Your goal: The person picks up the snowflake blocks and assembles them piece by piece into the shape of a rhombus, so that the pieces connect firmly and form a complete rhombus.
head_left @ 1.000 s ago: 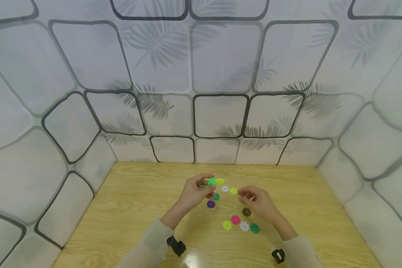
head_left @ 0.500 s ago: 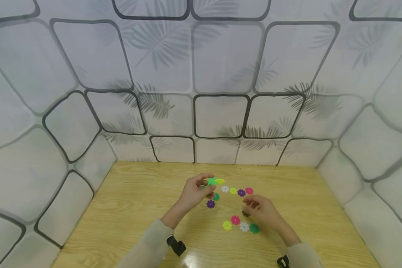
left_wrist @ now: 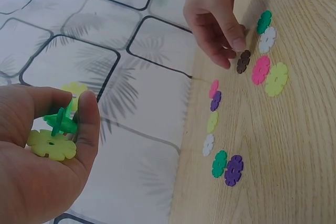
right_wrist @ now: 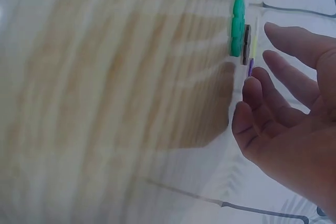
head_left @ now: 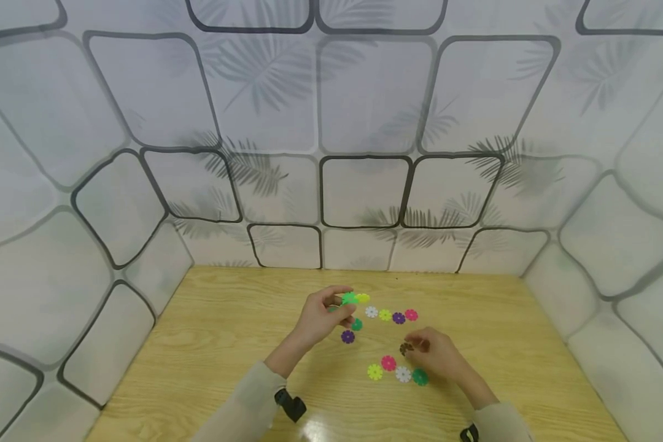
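My left hand (head_left: 319,319), raised above the table, holds a small cluster of joined flower-shaped discs, green (left_wrist: 64,121) and yellow (left_wrist: 52,145), between thumb and curled fingers. Over the right part of the disc group, my right hand (head_left: 436,355) hovers beside a brown disc (head_left: 404,348), its fingers bent and apart, with nothing held. In the left wrist view the brown disc (left_wrist: 243,62) lies just off the right thumb's tip; whether they touch I cannot tell.
On the wooden table (head_left: 243,380), a back row holds white, yellow, purple (head_left: 399,318) and pink discs. A green disc (head_left: 356,324) and a purple one (head_left: 348,336) lie by my left hand. Nearer are yellow (head_left: 375,372), pink, white and green discs. A patterned wall (head_left: 359,190) stands behind.
My right hand has moved away from the back row, toward me and slightly right, to the brown disc. The back row's purple and pink discs are uncovered. My left hand has hardly moved.
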Available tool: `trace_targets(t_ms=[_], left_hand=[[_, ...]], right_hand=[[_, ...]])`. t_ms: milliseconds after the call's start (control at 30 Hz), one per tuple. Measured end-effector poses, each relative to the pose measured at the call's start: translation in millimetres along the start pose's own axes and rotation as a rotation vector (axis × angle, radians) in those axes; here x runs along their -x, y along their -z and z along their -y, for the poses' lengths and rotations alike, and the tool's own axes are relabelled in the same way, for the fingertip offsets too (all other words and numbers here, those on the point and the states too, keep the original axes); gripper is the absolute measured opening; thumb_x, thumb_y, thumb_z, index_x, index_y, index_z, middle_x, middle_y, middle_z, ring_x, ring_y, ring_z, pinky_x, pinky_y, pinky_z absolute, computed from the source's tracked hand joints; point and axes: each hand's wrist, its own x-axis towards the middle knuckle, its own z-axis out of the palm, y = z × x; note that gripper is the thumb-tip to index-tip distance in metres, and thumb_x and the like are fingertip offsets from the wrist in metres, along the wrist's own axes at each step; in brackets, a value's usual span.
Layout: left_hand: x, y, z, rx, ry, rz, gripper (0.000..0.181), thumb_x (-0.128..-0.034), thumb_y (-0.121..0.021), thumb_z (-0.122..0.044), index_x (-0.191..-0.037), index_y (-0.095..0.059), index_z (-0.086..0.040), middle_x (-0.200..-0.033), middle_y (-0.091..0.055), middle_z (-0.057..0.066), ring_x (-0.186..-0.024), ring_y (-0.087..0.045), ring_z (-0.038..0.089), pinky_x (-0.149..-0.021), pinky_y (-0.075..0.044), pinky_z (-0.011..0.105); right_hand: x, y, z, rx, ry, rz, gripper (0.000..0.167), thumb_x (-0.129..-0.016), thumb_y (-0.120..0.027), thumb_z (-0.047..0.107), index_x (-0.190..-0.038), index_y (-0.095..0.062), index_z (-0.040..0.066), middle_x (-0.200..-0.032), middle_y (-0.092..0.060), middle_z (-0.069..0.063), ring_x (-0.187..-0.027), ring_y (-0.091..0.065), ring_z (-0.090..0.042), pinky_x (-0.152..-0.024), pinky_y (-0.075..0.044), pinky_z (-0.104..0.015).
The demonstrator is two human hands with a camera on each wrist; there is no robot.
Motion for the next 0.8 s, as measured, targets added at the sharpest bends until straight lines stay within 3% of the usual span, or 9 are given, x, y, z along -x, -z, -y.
trace_targets(t_ms=[133,267,800], left_hand=[[0.2,0.0,-1.0,-0.001,-0.007,0.0,0.045,-0.1007,-0.071,-0.008,-0.143,-0.06,0.001,-0.101,-0.073,0.022,-0.089,-0.076,0.047,-0.075,-0.067,0.033],[0.1,0.3,-0.8,-0.002,-0.01,0.001,0.045,-0.101,-0.071,-0.008,-0.144,-0.059,0.001,-0.102,-0.073,0.022,-0.091,-0.074,0.051,-0.076,-0.067,0.034],[-0.7,1.3,0.7,0.003,0.013,-0.009,0.045,-0.1009,-0.071,-0.009,-0.144,-0.06,-0.001,-0.106,-0.07,0.026,-0.087,-0.078,0.033,-0.078,-0.067,0.035]], right_hand=[[-0.3,-0.5,-1.9,0.004,-0.005,0.016,0.032,-0.089,-0.084,0.022,-0.117,-0.076,0.008,-0.102,-0.067,-0.001,-0.089,-0.056,-0.013,-0.075,-0.05,-0.021],[-2.0,-1.2,-4.8,0.01,0.0,0.021,0.029,-0.089,-0.084,0.021,-0.115,-0.077,0.009,-0.101,-0.067,-0.001,-0.088,-0.055,-0.014,-0.074,-0.049,-0.022],[-8.3,-3.6,-2.0,0.064,-0.058,0.013,0.019,-0.088,-0.085,0.014,-0.105,-0.077,0.013,-0.096,-0.063,-0.001,-0.088,-0.054,-0.015,-0.074,-0.048,-0.024]])
